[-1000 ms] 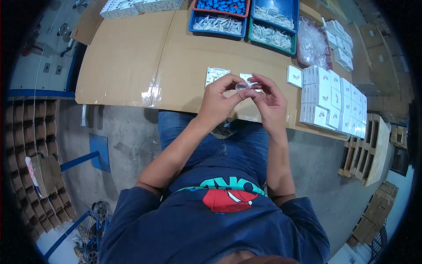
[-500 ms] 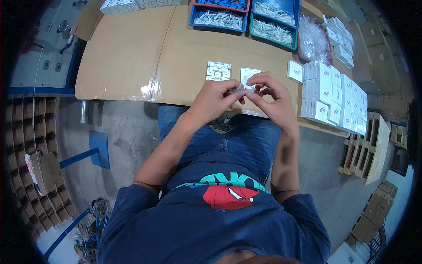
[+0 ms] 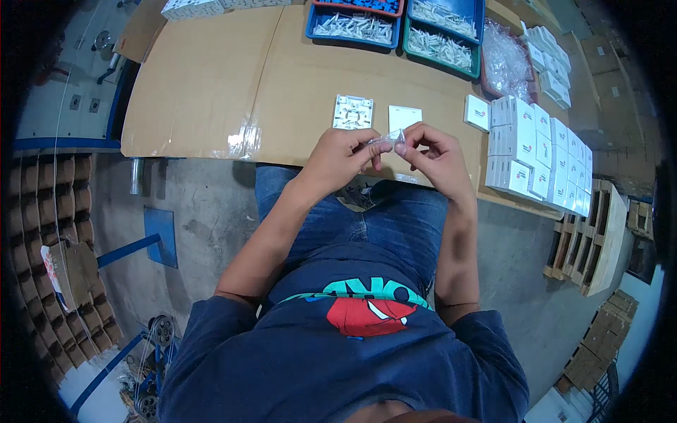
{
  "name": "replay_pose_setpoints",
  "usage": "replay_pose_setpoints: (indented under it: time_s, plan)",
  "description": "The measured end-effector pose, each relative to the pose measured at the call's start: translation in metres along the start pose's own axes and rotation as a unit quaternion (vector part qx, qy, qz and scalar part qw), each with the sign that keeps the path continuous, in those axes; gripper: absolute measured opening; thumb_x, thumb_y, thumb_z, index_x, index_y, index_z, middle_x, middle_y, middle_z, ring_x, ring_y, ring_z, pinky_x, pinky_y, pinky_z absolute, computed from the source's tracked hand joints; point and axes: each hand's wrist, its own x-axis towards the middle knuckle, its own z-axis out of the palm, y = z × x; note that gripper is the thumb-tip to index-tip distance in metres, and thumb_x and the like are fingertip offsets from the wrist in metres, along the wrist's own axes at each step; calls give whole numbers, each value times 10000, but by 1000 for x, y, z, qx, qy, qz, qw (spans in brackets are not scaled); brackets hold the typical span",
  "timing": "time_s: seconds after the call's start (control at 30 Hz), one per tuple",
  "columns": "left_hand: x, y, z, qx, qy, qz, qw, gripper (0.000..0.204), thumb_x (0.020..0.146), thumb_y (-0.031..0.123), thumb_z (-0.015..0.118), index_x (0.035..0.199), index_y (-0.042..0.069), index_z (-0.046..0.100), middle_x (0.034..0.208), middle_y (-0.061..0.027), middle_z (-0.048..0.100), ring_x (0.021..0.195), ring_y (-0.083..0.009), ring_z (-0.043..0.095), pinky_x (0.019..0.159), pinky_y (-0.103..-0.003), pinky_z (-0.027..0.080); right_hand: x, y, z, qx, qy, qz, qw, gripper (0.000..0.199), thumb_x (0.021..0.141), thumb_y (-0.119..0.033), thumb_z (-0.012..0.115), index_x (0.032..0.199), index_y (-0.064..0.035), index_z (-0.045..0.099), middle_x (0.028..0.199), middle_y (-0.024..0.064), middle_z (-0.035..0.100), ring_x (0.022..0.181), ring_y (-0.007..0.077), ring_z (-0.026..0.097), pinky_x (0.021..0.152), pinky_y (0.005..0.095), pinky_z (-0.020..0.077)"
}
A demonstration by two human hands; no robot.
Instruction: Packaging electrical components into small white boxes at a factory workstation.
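My left hand (image 3: 342, 154) and my right hand (image 3: 431, 156) meet above the near edge of the cardboard-covered table (image 3: 233, 92). Between their fingertips they pinch a small clear plastic bag (image 3: 386, 139). Just beyond the hands lie a white square plate with its ribbed back up (image 3: 352, 111) and a plain white square plate (image 3: 405, 117).
Stacks of small white boxes (image 3: 539, 151) stand at the right of the table. Blue and green bins of white parts (image 3: 395, 25) sit at the far edge, beside a clear bag (image 3: 504, 60). Wooden pallets (image 3: 592, 240) lie on the floor at right, cardboard dividers (image 3: 49, 233) at left.
Both hands stay together on the small bag, fingers shifting slightly. The view has tilted, so the table and plates sit a little nearer.
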Motion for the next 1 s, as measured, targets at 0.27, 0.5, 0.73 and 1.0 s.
replay_pose_setpoints:
  time_s: [0.27, 0.5, 0.73, 1.0]
  plan:
    - [-2, -3, -2, -35, -21, -41, 998, 190, 1023, 189, 669, 1045, 21, 755, 701, -32, 693, 640, -86, 651, 579, -270, 493, 1, 0, -4, 27, -38, 7, 999, 119, 888, -70, 811, 983, -36, 748, 923, -21, 680, 723, 33, 540, 597, 209, 411]
    - [0, -3, 0, 6, 54, -56, 997, 333, 927, 197, 789, 1226, 75, 706, 944, -55, 737, 876, -143, 699, 749, -278, 551, 1, 11, 8, -9, 74, -39, 996, 94, 875, -10, 799, 944, -17, 737, 979, 14, 682, 742, 48, 577, 572, 204, 447]
    - [0, -4, 2, 295, 183, 222, 911, 628, 750, 252, 869, 1336, 157, 661, 1284, -69, 668, 1277, -288, 574, 1162, -491, 367, -1, 9, 32, -26, 111, 22, 993, 105, 904, -91, 786, 955, -16, 732, 872, -9, 693, 666, 25, 543, 593, 198, 427]
    - [1, -23, 11, 283, 200, 218, 912, 481, 816, 270, 824, 1260, 139, 694, 1038, -18, 734, 1020, -194, 688, 1155, -508, 352, 2, 14, 40, -61, 100, -38, 992, 160, 912, -86, 780, 1056, -21, 757, 891, -5, 693, 636, 24, 486, 565, 203, 385]
